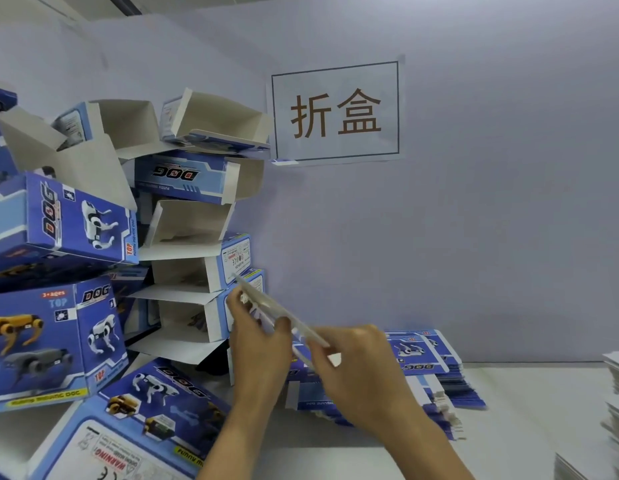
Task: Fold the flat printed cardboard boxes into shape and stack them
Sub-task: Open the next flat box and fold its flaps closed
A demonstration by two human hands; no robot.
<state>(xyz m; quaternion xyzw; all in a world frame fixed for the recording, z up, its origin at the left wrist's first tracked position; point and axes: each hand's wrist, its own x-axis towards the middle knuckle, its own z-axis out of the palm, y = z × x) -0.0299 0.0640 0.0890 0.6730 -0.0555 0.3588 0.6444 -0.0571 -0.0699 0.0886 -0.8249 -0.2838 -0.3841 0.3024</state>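
A flat box (278, 311) was pinched edge-on by the left hand (258, 336) and right hand (356, 358). Folded boxes (194, 271) were stacked at 9 o'clock; flat blanks (436, 372) lay at 3 o'clock.

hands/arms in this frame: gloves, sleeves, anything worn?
Nothing worn that shows. The left hand and right hand are both bare: no gloves, rings or tape visible. Both forearms are bare down to the bottom edge of the frame, with no sleeve cuff, watch or wristband in view. Anything above that is out of frame.
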